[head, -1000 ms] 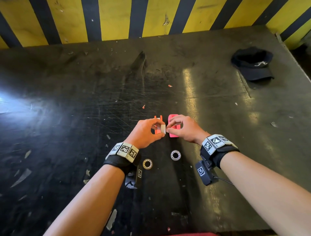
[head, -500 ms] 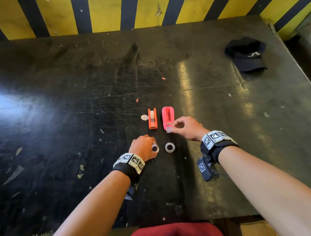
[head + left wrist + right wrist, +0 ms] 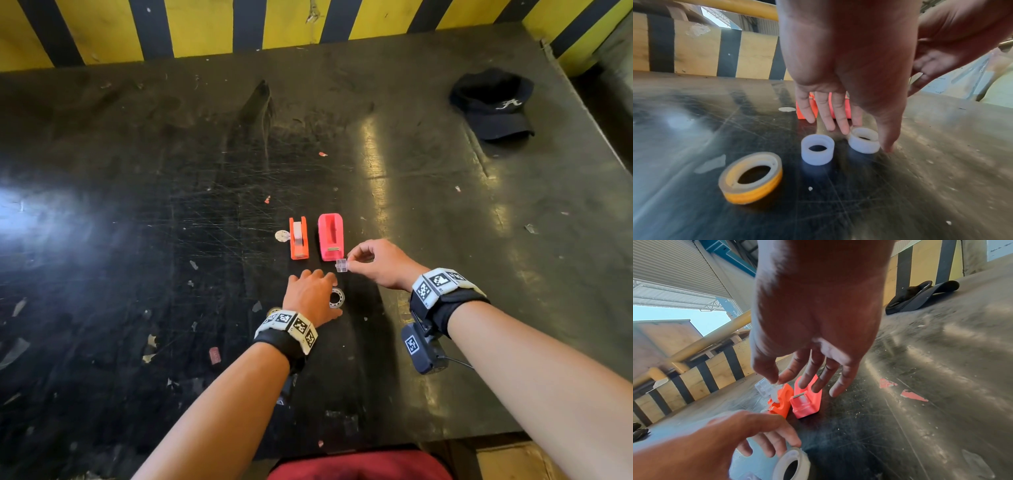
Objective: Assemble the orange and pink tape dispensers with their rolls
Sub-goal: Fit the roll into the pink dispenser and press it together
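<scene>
- Pinching a small clear plastic block between thumb and forefinger, right hand holds it off the table, just short of the cutter end of the pink plastic tape dispenser; other fingers fan loose above that dispenser. Likely a hub or cap kept ready for fitting.
- Left hand hovers palm down, fingers straight and spread, gripping nothing. Fingertips reach down around one white plastic ring, probably the next pick.
- Second white ring and a yellow-edged tape roll lie flat under the left palm, toward its wrist.
- Orange plastic tape dispenser stands just beyond the left fingertips, beside the pink one, slots up for loading; neither shows a roll seated.
- Dark cap lies well beyond the right hand.
</scene>
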A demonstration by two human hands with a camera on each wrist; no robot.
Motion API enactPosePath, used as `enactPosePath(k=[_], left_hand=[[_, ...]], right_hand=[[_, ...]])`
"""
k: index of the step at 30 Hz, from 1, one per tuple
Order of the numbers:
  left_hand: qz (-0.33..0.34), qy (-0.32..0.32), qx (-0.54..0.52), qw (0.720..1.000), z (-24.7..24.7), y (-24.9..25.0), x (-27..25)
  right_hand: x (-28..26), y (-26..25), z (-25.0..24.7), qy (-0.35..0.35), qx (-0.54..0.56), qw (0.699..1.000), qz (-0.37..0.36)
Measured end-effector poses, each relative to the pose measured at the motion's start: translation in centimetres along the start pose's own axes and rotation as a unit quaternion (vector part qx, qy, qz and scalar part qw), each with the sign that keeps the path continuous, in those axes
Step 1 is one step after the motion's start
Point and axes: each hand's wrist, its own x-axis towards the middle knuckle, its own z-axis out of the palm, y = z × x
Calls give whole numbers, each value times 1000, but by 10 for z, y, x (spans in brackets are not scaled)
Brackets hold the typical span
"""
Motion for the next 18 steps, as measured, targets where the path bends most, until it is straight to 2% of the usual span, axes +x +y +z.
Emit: enactPosePath(k=[3, 5, 7, 10, 12, 18], left_hand=[[-23, 7, -33, 999, 1, 4, 1], [-34, 26, -110, 993, -1, -2, 0], [-40, 50, -248, 967, -4, -13, -3], [-42, 75, -418, 904, -18, -32, -8], [-32, 73, -474, 877, -29, -39, -10], [7, 66, -543, 837, -46, -42, -13]], right_hand=[[-1, 6, -4, 7, -15, 1000, 13], [-4, 8, -8, 0, -2, 1000, 12], [-6, 9, -12, 5, 21, 1000, 13], [-9, 10, -14, 8, 35, 999, 15], [-8, 6, -13, 5, 36, 999, 19], [6, -7, -6, -23, 44, 999, -3]])
